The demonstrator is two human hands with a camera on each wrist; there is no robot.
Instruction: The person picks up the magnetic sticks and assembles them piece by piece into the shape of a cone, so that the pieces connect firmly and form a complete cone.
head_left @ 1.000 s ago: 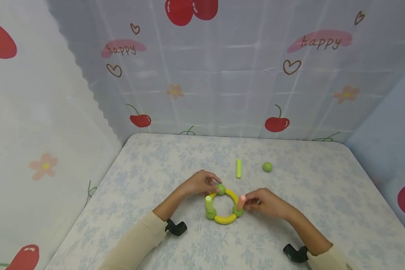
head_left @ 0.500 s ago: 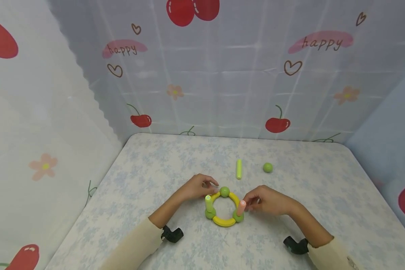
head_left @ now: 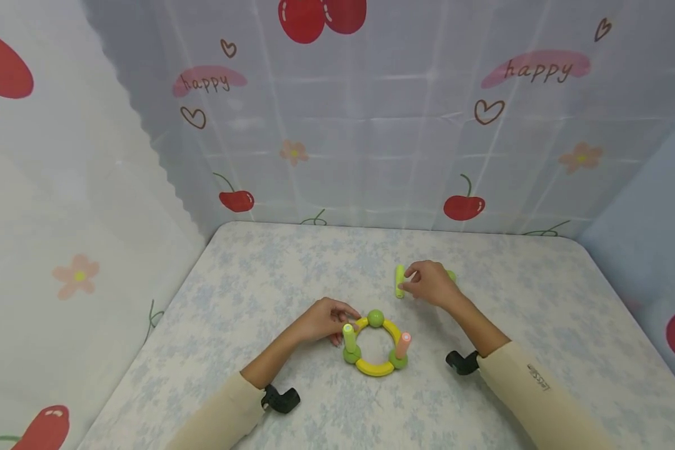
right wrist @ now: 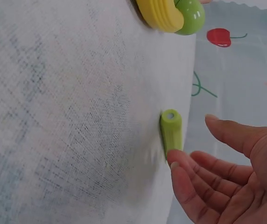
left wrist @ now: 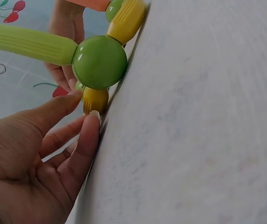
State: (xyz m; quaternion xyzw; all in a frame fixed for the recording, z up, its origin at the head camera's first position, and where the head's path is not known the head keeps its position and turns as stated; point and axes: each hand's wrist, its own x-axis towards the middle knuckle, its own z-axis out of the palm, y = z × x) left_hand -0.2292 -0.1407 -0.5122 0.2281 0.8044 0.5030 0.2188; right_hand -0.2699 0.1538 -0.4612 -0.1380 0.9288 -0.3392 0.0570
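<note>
A ring of curved yellow toy rods [head_left: 374,370] joined by green balls [head_left: 375,318] lies on the table. A light-green rod [head_left: 349,338] stands up from its left ball, an orange rod [head_left: 404,345] from its right one. My left hand [head_left: 322,320] is at the ring's left side, thumb and finger pinching a yellow curved rod [left wrist: 95,100] in the left wrist view. Farther back, my right hand [head_left: 432,284] reaches beside a loose light-green rod [right wrist: 172,128]; its thumb is spread apart and its fingertips are right at the rod.
A loose green ball [head_left: 452,275] lies partly hidden behind my right hand. The patterned table [head_left: 292,256] ends at a printed curtain [head_left: 349,156] at the back. Black wrist cameras [head_left: 281,399] sit on both wrists.
My right hand has left the orange rod's side and moved back to the loose light-green rod. My left hand has come off the rear ball and shifted slightly left and nearer.
</note>
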